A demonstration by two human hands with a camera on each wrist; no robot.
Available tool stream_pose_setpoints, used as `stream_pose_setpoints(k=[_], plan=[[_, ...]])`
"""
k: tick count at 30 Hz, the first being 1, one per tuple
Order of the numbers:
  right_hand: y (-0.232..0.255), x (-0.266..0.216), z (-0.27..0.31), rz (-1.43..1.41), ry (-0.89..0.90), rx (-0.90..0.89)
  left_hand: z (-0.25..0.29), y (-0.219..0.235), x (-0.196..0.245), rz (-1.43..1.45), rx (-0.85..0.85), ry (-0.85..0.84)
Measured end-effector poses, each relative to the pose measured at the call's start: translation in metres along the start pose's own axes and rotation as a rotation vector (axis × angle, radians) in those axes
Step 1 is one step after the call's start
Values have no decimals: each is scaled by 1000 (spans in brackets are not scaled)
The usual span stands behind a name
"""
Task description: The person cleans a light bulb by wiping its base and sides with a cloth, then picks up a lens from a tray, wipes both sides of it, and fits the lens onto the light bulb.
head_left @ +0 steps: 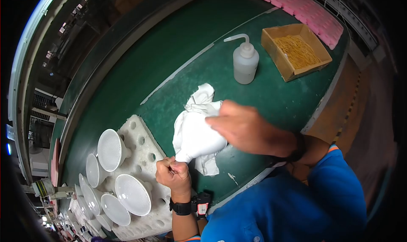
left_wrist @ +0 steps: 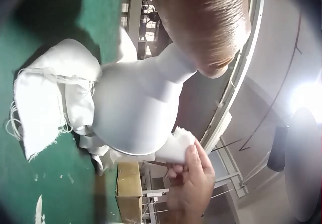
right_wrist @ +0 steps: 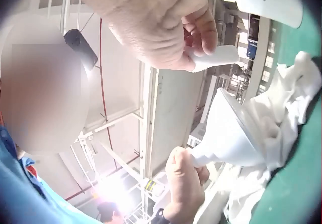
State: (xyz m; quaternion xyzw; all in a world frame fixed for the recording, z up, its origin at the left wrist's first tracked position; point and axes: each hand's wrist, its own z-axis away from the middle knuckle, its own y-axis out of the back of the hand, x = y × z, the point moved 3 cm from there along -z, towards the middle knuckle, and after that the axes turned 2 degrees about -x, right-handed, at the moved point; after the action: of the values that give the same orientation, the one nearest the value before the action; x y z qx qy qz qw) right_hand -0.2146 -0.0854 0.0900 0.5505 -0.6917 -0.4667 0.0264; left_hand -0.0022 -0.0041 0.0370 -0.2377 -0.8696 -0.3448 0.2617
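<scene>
My left hand [head_left: 174,174] grips the narrow neck of a white reflector lamp bulb [left_wrist: 136,103]. The wide face of the bulb is turned down against a crumpled white cloth [left_wrist: 45,98] with frayed edges, spread on the green table. Between the thumb and fingers of my right hand [right_wrist: 156,28] is a small white folded piece [right_wrist: 219,58], its material unclear. That hand is beside the bulb's wide rim, blurred in the head view, and the left wrist view has the piece right at the rim.
More white bulbs [head_left: 133,194] with textured faces stand in a holed foam tray [head_left: 146,157] at left. A squeeze bottle [head_left: 246,64] stands beyond the cloth, near a cardboard box [head_left: 275,57] of thin yellow strips. Pink foam [head_left: 305,13] lies at the far edge.
</scene>
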Motion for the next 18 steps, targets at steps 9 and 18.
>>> stream_pose_setpoints(k=[9, 18], plan=[[-3, -28, 53, 14, -144, -122, 0, -2, 8, 5, 17, 36], [0, -9, 8, -32, -65, 101, -1, 2, 4, -39, 19, 19]])
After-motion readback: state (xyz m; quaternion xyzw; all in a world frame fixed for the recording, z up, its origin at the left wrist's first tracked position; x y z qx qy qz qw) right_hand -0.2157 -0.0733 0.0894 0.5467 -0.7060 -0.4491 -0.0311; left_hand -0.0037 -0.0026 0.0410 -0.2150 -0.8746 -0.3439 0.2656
